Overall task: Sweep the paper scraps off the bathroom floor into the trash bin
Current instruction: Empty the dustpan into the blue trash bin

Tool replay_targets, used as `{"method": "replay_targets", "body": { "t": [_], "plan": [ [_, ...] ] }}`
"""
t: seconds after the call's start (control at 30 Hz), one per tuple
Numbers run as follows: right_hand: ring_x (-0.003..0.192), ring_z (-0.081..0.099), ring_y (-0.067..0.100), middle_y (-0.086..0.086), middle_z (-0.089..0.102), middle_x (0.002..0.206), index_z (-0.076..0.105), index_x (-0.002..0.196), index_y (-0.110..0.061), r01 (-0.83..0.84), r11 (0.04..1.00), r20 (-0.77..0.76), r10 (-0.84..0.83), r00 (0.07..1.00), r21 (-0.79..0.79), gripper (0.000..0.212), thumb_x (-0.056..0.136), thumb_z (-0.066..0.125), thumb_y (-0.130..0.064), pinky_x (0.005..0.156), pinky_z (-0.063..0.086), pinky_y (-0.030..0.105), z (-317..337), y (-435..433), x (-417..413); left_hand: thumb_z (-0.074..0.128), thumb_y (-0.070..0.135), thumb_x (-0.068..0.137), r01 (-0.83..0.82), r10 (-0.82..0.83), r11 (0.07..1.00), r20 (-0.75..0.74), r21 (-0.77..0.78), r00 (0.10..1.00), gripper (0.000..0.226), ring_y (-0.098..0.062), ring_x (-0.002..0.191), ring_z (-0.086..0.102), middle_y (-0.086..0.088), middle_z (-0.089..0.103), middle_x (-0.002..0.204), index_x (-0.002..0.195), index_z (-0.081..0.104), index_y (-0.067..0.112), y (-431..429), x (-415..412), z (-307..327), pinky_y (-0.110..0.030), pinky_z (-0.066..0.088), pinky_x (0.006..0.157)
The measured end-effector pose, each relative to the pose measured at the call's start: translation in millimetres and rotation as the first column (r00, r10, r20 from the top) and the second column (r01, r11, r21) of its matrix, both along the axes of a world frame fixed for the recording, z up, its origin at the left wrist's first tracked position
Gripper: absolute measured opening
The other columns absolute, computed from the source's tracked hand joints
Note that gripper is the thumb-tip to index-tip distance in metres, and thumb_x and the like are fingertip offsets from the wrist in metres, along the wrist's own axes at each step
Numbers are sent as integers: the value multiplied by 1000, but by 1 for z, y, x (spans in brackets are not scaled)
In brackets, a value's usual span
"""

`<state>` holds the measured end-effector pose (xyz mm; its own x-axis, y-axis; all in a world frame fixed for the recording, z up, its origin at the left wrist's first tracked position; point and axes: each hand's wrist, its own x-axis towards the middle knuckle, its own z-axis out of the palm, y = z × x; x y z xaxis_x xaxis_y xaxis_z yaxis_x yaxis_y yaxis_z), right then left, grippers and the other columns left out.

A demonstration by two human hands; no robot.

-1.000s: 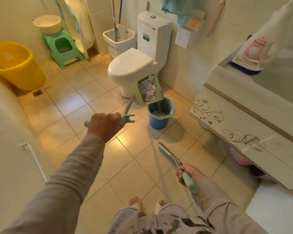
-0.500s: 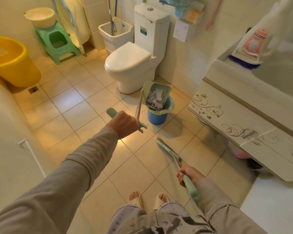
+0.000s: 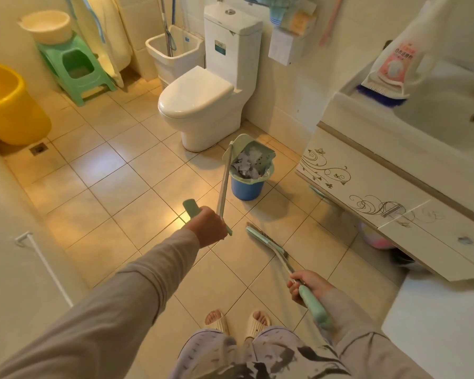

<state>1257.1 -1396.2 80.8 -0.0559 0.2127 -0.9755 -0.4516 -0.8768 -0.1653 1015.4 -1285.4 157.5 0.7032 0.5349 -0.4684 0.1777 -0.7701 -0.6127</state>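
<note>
The left hand (image 3: 209, 227) is clenched around the green grip of the dustpan (image 3: 248, 154), arm stretched forward in a grey sleeve. From that fist the pan's long pole rises up and away to the pan head, which hangs tilted over the bin (image 3: 247, 184), well ahead of the hand and a little to its right. The pan's lower lip sits at or just inside the bin's rim; whether it touches the rim cannot be told. White and pale scraps (image 3: 246, 166) lie heaped where pan and bin meet, some on the pan's tilted face, some down in the lined blue bin; the line between the two is hard to make out. The right hand (image 3: 308, 285) is closed around the broom (image 3: 268, 243) where the handle meets its green grip, low and close to the body, nearer the camera than the left hand and to its right. The broom slants forward and left from this hand, its head down on the floor (image 3: 137, 170) in the space between the two hands, short of the bin. The tiles around both hands show no scraps. Beyond the bin, farther from the left hand, stands the toilet (image 3: 200, 105). To the right of the right hand runs the cabinet (image 3: 367, 187).
</note>
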Motion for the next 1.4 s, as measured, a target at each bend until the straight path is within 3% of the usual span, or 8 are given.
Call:
{"method": "replay_targets", "body": {
  "t": [0.27,0.47,0.77,1.03,1.17,1.4],
  "plan": [
    [19,38,10,4,41,32,41,66,-7,-15,1000,12,15,1000,9,32,97,34,-10,27,34,10,-6,6,4,51,16,98,47,-43,998,-69,51,997,28,-33,101,69,-15,70,107,118,55,-2,16,0,15,-33,56,74],
    [18,36,10,4,39,31,40,64,-8,-36,999,2,36,999,15,35,98,33,-10,27,32,8,-4,6,4,64,20,90,100,-91,993,-132,62,987,30,-32,103,68,-13,69,110,115,60,3,32,0,42,-33,56,77],
    [19,36,9,3,40,33,41,62,-8,-97,994,27,95,995,43,36,98,33,-8,27,31,10,3,6,3,65,19,89,67,-54,993,-127,100,990,28,-31,103,68,-13,70,109,112,60,3,43,-9,62,-35,55,82],
    [18,35,10,2,37,30,39,61,-8,-69,998,10,69,998,6,37,97,32,-9,28,31,7,-12,6,1,62,16,91,168,-156,984,-176,53,972,32,-30,99,70,-14,69,108,118,56,0,26,-14,37,-34,56,81],
    [19,36,10,3,37,31,40,62,-8,-51,999,3,51,999,-6,37,97,33,-11,28,32,8,-19,4,5,61,14,92,98,-90,994,-145,45,985,29,-31,97,70,-14,70,105,115,57,-2,15,-10,21,-34,57,78],
    [19,35,10,3,36,31,40,62,-8,-76,997,16,76,997,-9,36,97,32,-10,28,31,8,-21,7,4,58,17,93,133,-119,990,-203,55,972,32,-31,104,68,-14,68,113,121,55,0,41,-15,44,-35,55,83]
  ]
}}
